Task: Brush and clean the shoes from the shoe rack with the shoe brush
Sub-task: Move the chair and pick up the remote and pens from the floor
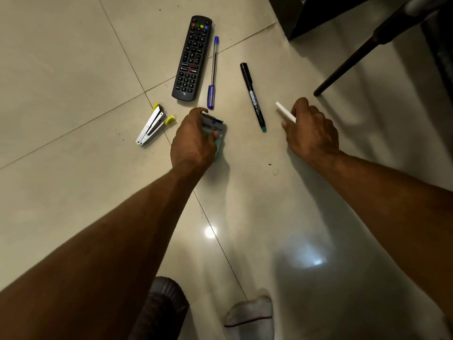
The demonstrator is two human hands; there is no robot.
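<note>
Down on the tiled floor (73, 69), the left hand (193, 143) is curled over a small box (215, 133), fingers and thumb gripping its sides. The right hand (311, 133) pinches a white stick (285, 112), one end poking out up-left. Between the hands lies a black marker (253, 96). Above the box, a remote (190, 60) with a blue pen (212, 74) just beside it. Left of the box sits a stapler (153, 126), sprung open. No shoes, rack or brush in view. A socked foot (252, 315) shows at the bottom, a dark chair leg (355, 60) top right.
</note>
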